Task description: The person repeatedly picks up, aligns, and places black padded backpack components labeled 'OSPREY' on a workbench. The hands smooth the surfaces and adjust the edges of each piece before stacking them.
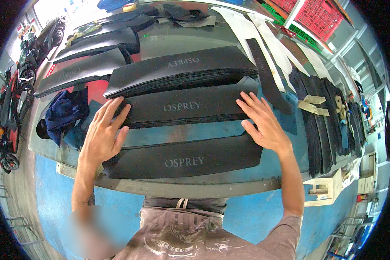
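Three stacks of long black fabric panels with pale printed lettering lie across the worktable. My left hand lies flat, fingers spread, on the left end of the middle stack. My right hand rests flat with fingers apart on that stack's right end, its palm reaching onto the nearest stack. A thicker stack sits just behind. Neither hand grips anything.
More black panels lie at the back left. A dark blue cloth is bunched at the left edge. White strips and rows of black pieces run along the right. Red crates stand behind. Motorbikes are parked far left.
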Demonstrator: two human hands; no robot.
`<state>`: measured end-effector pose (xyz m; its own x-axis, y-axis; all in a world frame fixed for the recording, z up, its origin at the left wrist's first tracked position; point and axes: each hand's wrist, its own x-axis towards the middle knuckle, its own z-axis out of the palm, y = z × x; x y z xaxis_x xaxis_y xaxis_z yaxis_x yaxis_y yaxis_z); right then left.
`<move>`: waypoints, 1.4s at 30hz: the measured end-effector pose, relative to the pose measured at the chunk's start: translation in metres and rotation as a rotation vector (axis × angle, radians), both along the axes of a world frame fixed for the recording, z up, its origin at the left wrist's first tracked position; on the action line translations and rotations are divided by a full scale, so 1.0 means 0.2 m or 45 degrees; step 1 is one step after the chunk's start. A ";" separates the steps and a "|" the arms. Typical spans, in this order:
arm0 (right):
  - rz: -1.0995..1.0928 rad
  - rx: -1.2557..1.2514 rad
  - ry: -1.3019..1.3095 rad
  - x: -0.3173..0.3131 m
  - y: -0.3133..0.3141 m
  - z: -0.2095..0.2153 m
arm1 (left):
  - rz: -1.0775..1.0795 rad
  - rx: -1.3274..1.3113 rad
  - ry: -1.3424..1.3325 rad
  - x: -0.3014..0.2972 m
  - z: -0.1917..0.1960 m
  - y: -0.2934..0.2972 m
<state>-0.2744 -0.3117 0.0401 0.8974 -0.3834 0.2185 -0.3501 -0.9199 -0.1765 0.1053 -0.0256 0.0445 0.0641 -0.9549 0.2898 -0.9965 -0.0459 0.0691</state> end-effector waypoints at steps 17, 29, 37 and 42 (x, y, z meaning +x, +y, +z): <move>0.339 -0.010 0.181 -0.13 0.46 0.14 | -0.481 -0.106 0.208 -0.54 -0.03 0.11; 0.203 0.009 0.118 -0.21 0.55 0.12 | -0.405 -0.130 0.131 -1.02 -0.17 -0.14; 0.149 0.001 0.034 -0.19 0.55 0.12 | -0.395 -0.110 0.197 -0.97 -0.15 -0.14; 0.110 0.074 -0.139 -0.15 0.51 0.13 | -0.390 -0.125 0.365 -0.93 -0.12 -0.16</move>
